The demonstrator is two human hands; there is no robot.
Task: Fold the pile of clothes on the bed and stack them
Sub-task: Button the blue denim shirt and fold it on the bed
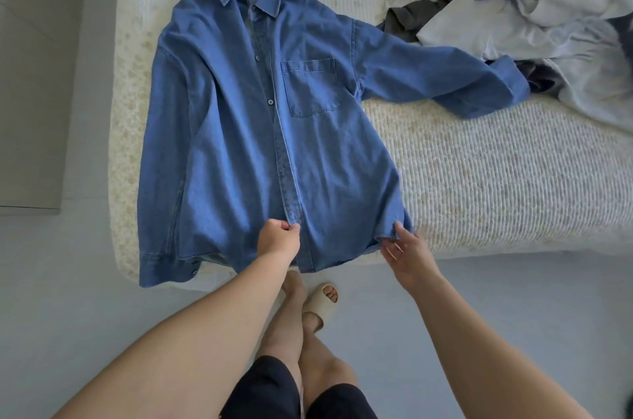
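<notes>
A blue denim shirt (239,131) lies front up on the bed (496,185), collar far, hem at the near edge. Its one sleeve lies along the body at the left, and the other stretches out right toward the pile. My left hand (276,237) pinches the button placket near the hem. My right hand (406,252) holds the hem's right corner, thumb on top and fingers spread below it. A pile of unfolded clothes (534,7), white, dark and grey, sits at the far right of the bed.
The bed has a ribbed cream cover, and its near edge runs just past my hands. Pale floor (513,298) lies below, where my legs and a beige slipper (323,298) stand. A grey panel (34,76) sits at the left.
</notes>
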